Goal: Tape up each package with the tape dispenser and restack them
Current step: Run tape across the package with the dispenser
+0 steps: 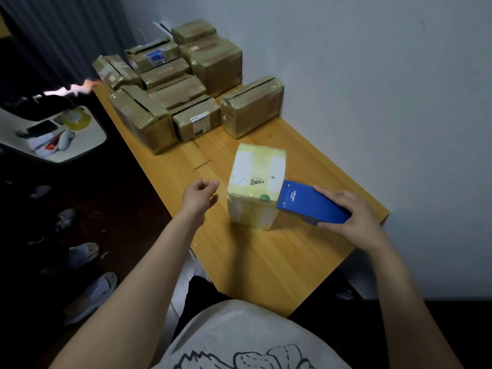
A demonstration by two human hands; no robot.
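1. The right hand has a full grip on the back end of the blue tape dispenser, thumb on the near side and fingers over the far side.
2. The dispenser's toothed front end sits right on the top right edge of the white package. That package stands mid-way along the wooden table, shiny with yellowish tape.
3. The left hand hovers just left of the white package, not touching it. Its fingers are curled in, with nothing in them as far as I can see.
4. The brown packages are clustered at the table's far end, with 1 lone brown package just to their right.
5. A tape roll lies on the side table off to the left.
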